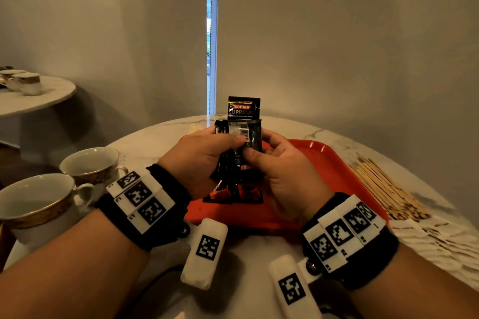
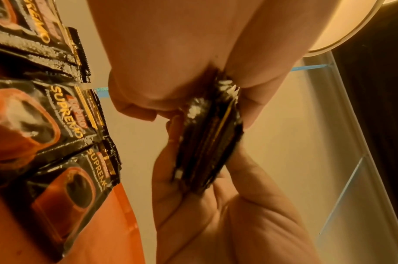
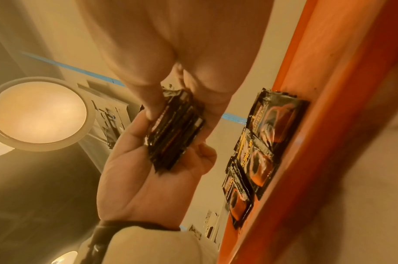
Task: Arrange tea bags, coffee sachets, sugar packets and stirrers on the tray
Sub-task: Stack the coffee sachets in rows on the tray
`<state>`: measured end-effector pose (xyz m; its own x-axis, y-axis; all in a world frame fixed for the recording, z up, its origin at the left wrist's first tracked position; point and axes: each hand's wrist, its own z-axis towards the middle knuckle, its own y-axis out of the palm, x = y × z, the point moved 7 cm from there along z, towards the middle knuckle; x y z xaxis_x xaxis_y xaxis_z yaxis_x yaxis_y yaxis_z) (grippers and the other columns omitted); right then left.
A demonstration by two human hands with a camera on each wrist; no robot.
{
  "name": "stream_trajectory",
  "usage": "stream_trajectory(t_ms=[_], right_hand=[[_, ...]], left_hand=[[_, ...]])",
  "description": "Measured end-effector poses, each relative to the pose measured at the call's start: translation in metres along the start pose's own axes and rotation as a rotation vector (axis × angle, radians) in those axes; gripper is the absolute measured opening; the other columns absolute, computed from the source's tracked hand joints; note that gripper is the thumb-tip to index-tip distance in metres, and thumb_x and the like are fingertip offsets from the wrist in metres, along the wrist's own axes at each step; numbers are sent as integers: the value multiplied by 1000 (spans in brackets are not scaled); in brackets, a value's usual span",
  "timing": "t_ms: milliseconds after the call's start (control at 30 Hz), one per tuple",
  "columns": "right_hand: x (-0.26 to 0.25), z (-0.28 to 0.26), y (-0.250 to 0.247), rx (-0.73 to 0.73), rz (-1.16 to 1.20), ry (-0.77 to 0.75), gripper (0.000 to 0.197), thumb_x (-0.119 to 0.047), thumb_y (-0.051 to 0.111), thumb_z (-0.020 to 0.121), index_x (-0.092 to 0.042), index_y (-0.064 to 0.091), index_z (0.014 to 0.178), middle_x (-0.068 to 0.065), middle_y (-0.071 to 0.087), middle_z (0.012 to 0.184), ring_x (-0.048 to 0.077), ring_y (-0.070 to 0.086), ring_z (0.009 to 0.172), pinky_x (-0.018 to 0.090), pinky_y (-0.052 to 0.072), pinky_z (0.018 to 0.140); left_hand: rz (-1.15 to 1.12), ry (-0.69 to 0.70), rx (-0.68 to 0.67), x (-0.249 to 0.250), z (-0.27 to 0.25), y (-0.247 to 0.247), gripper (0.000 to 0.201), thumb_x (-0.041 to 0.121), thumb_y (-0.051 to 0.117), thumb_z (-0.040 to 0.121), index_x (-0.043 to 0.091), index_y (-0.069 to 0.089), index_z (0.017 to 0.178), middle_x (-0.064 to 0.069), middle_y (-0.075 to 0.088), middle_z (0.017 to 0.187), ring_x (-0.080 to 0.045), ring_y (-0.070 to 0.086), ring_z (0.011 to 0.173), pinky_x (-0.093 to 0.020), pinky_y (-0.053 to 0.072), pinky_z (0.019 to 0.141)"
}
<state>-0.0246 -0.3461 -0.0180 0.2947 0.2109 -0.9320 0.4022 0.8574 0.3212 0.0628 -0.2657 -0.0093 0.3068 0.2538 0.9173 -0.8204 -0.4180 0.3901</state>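
Gripping a stack of black coffee sachets (image 1: 239,137) between them, both hands hovered over the red tray (image 1: 324,171). The left hand (image 1: 199,160) curled round the stack's left side, thumb pressed across the front; the right hand (image 1: 282,176) held the right side, its thumb on the front too. One sachet stuck up higher than the rest. Three more sachets (image 1: 233,194) lay flat on the tray, just under the hands, overlapping in a row. Wooden stirrers (image 1: 383,189) lay heaped on the marble table (image 1: 259,254) to the right of the tray, with white sugar packets (image 1: 435,241) nearer. Two gold-rimmed cups (image 1: 64,189) stood on the left.
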Motion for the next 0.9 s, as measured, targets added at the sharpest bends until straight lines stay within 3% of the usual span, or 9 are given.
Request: stream_trajectory(t_ms=[167, 233, 300, 400, 500, 600, 700, 800, 900], right_hand=[[-2, 4, -3, 18, -10, 0, 44, 5, 57, 92, -12, 51, 132, 21, 72, 111, 36, 71, 97, 52, 58, 84], [1, 5, -4, 17, -11, 0, 44, 6, 58, 92, -11, 51, 132, 19, 72, 112, 37, 69, 99, 56, 54, 88], [1, 4, -3, 14, 8, 8, 41, 5, 57, 92, -9, 53, 130, 15, 73, 109, 34, 71, 94, 50, 57, 81], [-3, 7, -13, 63, 122, 15, 32, 7, 53, 92, -2, 57, 123, 17, 73, 100, 27, 72, 82, 39, 61, 67], [-2, 20, -44, 241, 197, -1, 33, 3, 53, 92, 0, 58, 125, 22, 69, 108, 29, 70, 88, 39, 60, 71], [14, 29, -81, 431, 171, 68, 32, -2, 56, 93, 0, 59, 124, 18, 72, 103, 26, 73, 78, 34, 57, 56], [33, 32, -105, 537, 93, 163, 34, -6, 60, 89, 1, 61, 123, 17, 74, 101, 31, 74, 81, 38, 57, 58], [41, 34, -113, 549, 70, 212, 29, -6, 59, 90, 1, 64, 118, 19, 75, 103, 35, 74, 90, 44, 58, 67], [41, 35, -113, 519, 62, 212, 27, -5, 59, 91, 0, 62, 117, 19, 75, 104, 34, 74, 91, 42, 59, 68]], left_hand=[[55, -65, -55, -1, 3, -4, 75, 53, 64, 84, 7, 52, 141, -29, 56, 138, -45, 52, 130, -59, 38, 112], [44, -52, -17, 3, 6, -10, 66, 56, 51, 94, 12, 51, 143, -26, 56, 138, -44, 52, 131, -60, 38, 112], [86, -7, 75, 11, 5, -22, 57, 56, 43, 98, 17, 58, 137, -18, 62, 134, -40, 58, 125, -57, 42, 107], [272, 179, 277, 33, 1, -43, 35, 40, 50, 94, 26, 71, 119, 6, 72, 111, -19, 63, 101, -37, 49, 84], [91, 202, 416, 41, 2, -62, 29, 5, 45, 98, 18, 69, 109, 1, 72, 79, -13, 57, 68, -28, 40, 58], [85, 138, 442, 46, -4, -64, 46, -7, 44, 96, 24, 56, 128, -12, 67, 94, -16, 61, 67, -29, 45, 58], [203, 69, 463, 50, -10, -70, 56, -9, 45, 95, 27, 51, 136, -18, 63, 106, -21, 62, 75, -28, 51, 56], [355, -15, 483, 49, -15, -75, 43, -11, 45, 94, 14, 64, 123, -20, 66, 115, -24, 67, 81, -25, 54, 52], [475, -87, 515, 47, -18, -84, 29, -7, 49, 94, 8, 70, 109, -21, 70, 107, -20, 67, 70, -22, 47, 42]])
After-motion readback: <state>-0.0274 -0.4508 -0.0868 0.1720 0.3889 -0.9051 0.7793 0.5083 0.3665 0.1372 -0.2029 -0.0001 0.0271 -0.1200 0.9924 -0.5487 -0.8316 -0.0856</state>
